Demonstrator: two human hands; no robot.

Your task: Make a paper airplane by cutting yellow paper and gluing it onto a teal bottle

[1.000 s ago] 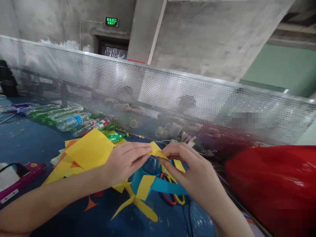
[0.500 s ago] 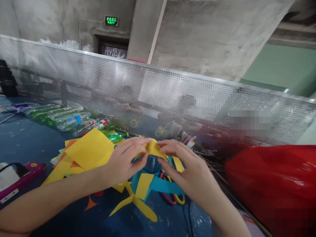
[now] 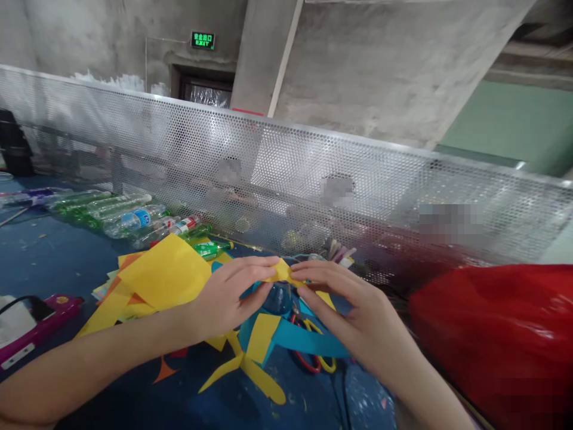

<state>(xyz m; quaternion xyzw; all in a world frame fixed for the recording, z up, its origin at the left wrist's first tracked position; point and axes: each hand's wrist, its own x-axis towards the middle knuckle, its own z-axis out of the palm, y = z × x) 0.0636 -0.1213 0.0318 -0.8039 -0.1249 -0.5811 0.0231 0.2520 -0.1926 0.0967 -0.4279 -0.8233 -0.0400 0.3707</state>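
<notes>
My left hand (image 3: 239, 286) and my right hand (image 3: 342, 292) pinch opposite ends of a small yellow paper strip (image 3: 282, 272), bent between the fingertips. Right below it sits a clear rounded piece of plastic (image 3: 278, 298), partly hidden by my fingers. In front of that lies a blue and yellow paper shape (image 3: 308, 337), with a yellow three-bladed paper propeller (image 3: 244, 361) at its near end. Red- and yellow-handled scissors (image 3: 329, 358) rest beside my right wrist, their blades mostly covered.
Yellow and orange paper sheets (image 3: 165, 272) are heaped at left. Several plastic bottles (image 3: 136, 218) lie behind them along a perforated metal screen (image 3: 286, 161). A purple power strip (image 3: 49, 319) is at far left, a red plastic bag (image 3: 496, 322) at right. People are visible through the screen.
The strip is now lower and more bent between my fingertips. My right hand has shifted slightly right, uncovering more of the clear plastic piece.
</notes>
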